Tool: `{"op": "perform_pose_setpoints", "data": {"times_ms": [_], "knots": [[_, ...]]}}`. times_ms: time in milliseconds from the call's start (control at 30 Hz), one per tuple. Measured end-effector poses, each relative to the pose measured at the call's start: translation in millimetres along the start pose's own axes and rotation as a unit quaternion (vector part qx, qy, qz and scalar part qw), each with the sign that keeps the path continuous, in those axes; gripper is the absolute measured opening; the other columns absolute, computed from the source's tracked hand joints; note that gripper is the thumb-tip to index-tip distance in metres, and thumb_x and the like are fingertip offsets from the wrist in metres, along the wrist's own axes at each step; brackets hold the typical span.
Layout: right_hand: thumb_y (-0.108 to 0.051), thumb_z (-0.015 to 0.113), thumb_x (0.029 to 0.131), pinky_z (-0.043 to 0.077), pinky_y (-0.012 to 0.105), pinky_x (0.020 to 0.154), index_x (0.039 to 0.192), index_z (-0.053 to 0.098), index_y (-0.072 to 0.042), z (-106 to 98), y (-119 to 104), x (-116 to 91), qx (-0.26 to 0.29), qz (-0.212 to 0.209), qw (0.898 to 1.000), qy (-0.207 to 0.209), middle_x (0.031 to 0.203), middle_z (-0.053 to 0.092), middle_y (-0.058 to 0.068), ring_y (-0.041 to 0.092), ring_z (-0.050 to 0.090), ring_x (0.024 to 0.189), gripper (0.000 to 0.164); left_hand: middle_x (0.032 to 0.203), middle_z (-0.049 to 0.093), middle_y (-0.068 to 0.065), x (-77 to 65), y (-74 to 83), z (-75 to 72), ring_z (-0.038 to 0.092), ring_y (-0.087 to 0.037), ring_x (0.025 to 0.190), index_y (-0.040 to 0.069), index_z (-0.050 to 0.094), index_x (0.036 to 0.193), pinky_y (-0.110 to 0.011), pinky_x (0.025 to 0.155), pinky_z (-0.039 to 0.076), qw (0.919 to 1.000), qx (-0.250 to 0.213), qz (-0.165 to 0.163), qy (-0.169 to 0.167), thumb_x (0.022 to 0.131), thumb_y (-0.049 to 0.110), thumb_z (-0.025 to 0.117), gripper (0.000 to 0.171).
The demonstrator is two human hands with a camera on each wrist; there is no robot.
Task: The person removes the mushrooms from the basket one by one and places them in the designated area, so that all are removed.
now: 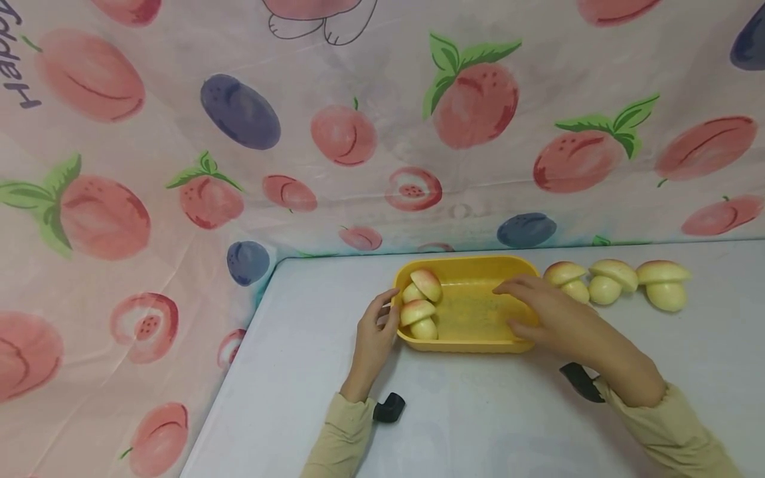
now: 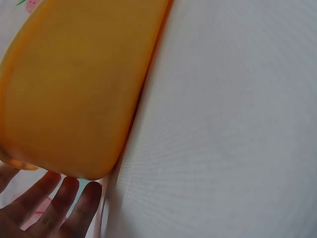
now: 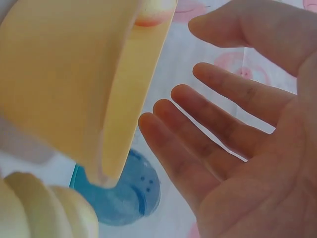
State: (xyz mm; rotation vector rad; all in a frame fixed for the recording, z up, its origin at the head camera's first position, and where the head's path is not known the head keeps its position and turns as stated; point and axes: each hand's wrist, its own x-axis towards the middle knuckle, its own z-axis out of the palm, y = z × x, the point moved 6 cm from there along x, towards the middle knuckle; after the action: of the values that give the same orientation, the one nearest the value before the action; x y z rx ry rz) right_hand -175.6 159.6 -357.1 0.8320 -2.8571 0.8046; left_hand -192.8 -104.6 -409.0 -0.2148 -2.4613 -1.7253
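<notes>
Yellow tray [image 1: 469, 312] sits on the white table [image 1: 478, 411], long side running left to right, toward the far edge. Two toy mushrooms are inside at its left end: a far one [image 1: 428, 285] and a near one [image 1: 418, 311], caps reddish on top, close together. The tray's middle and right part show bare bottom.

Left hand [image 1: 370, 335] is at the tray's left end, fingertips at the wall — fingers loosely bent, not clenched; light contact at most, can't tell how firm. Right hand [image 1: 556, 318] is over the tray's right end, fingers spread and released, thumb apart, nothing in the grasp.

Three more mushrooms on the table right of the tray, in a row: left one [image 1: 564, 272] partly hidden by the right hand, middle one [image 1: 612, 275], right one [image 1: 665, 285] — all caps toward the far side.

Beige sleeves [image 1: 343, 431] on both arms, black wrist pieces [image 1: 390, 407] beside them. Fruit-print cloth [image 1: 370, 79] hangs behind the table and along its left.
</notes>
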Motion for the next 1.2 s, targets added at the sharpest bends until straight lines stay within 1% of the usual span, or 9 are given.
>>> {"op": "perform_pose_setpoints", "data": {"times_ms": [133, 233, 333, 533, 667, 767, 967, 1067, 1200], "knots": [[-0.011, 0.071, 0.089, 0.051, 0.048, 0.089, 0.128, 0.06, -0.004, 4.5, -6.1, 3.5, 0.007, -0.009, 1.0, 0.0, 0.128, 0.058, 0.015, 0.032, 0.058, 0.116, 0.04, 0.137, 0.058, -0.016, 0.2, -0.3, 0.0, 0.06, -0.032, 0.112, 0.001, 0.057, 0.136, -0.037, 0.086, 0.054, 1.0, 0.002, 0.001, 0.0, 0.103, 0.007, 0.051, 0.034], [-0.009, 0.073, 0.087, 0.052, 0.046, 0.087, 0.126, 0.061, -0.004, 7.5, -11.5, 7.1, 0.014, -0.026, 1.0, 0.008, 0.126, 0.059, 0.015, 0.03, 0.059, 0.113, 0.04, 0.137, 0.058, -0.016, 0.3, -0.4, -0.3, 0.061, -0.031, 0.111, 0.002, 0.057, 0.135, -0.035, 0.085, 0.053, 1.0, 0.005, 0.001, 0.001, 0.103, 0.007, 0.051, 0.034], [-0.009, 0.074, 0.087, 0.053, 0.044, 0.085, 0.125, 0.061, -0.005, 11.1, -15.6, 11.2, 0.017, -0.032, 0.999, 0.005, 0.126, 0.059, 0.015, 0.029, 0.06, 0.111, 0.04, 0.137, 0.058, -0.015, 0.3, -0.3, -0.5, 0.061, -0.031, 0.111, 0.002, 0.058, 0.135, -0.033, 0.085, 0.054, 1.0, 0.007, 0.002, 0.001, 0.103, 0.007, 0.052, 0.034], [-0.007, 0.073, 0.086, 0.05, 0.05, 0.092, 0.123, 0.062, -0.002, 19.4, -22.9, 22.3, 0.034, -0.04, 0.999, -0.001, 0.122, 0.061, 0.015, 0.032, 0.059, 0.111, 0.038, 0.138, 0.058, -0.014, 0.9, 0.1, -0.1, 0.061, -0.032, 0.112, 0.001, 0.058, 0.135, -0.039, 0.088, 0.053, 1.0, 0.005, 0.002, 0.002, 0.103, 0.007, 0.051, 0.034], [-0.006, 0.072, 0.086, 0.051, 0.05, 0.093, 0.122, 0.062, -0.003, 26.0, -26.2, 27.7, 0.04, -0.037, 0.999, -0.004, 0.121, 0.061, 0.013, 0.032, 0.061, 0.109, 0.037, 0.138, 0.057, -0.015, 1.0, 0.1, 0.5, 0.061, -0.034, 0.113, 0.0, 0.057, 0.135, -0.043, 0.089, 0.053, 1.0, 0.001, 0.002, 0.003, 0.102, 0.006, 0.051, 0.034], [-0.005, 0.071, 0.086, 0.051, 0.048, 0.092, 0.124, 0.062, -0.003, 31.8, -27.4, 31.0, 0.043, -0.032, 0.999, -0.01, 0.123, 0.061, 0.013, 0.031, 0.061, 0.108, 0.038, 0.137, 0.058, -0.015, 0.9, 0.1, 0.4, 0.061, -0.034, 0.112, 0.0, 0.058, 0.135, -0.043, 0.089, 0.053, 1.0, 0.001, 0.004, 0.005, 0.102, 0.006, 0.052, 0.033], [-0.008, 0.072, 0.089, 0.051, 0.048, 0.094, 0.127, 0.061, -0.003, 40.8, -32.0, 38.3, 0.044, -0.028, 0.998, -0.026, 0.127, 0.059, 0.014, 0.032, 0.061, 0.112, 0.041, 0.137, 0.058, -0.014, 0.8, 0.0, 0.5, 0.061, -0.032, 0.111, 0.001, 0.058, 0.135, -0.04, 0.087, 0.054, 1.0, 0.001, 0.003, 0.007, 0.102, 0.006, 0.052, 0.033], [-0.008, 0.073, 0.088, 0.051, 0.047, 0.095, 0.126, 0.061, -0.002, 43.5, -36.4, 42.4, 0.043, -0.032, 0.998, -0.023, 0.126, 0.06, 0.014, 0.03, 0.061, 0.111, 0.04, 0.137, 0.058, -0.015, 0.7, -0.4, 0.7, 0.061, -0.032, 0.111, 0.001, 0.058, 0.135, -0.04, 0.087, 0.054, 1.0, -0.001, 0.005, 0.004, 0.102, 0.006, 0.052, 0.033], [-0.008, 0.073, 0.087, 0.051, 0.045, 0.094, 0.123, 0.062, -0.001, 45.2, -45.8, 49.4, 0.037, -0.053, 0.998, -0.009, 0.123, 0.06, 0.014, 0.028, 0.061, 0.109, 0.038, 0.136, 0.058, -0.016, 0.9, -1.7, 0.4, 0.061, -0.032, 0.111, 0.001, 0.059, 0.134, -0.04, 0.088, 0.053, 0.9999, 0.001, 0.009, 0.006, 0.102, 0.005, 0.051, 0.033]]}}
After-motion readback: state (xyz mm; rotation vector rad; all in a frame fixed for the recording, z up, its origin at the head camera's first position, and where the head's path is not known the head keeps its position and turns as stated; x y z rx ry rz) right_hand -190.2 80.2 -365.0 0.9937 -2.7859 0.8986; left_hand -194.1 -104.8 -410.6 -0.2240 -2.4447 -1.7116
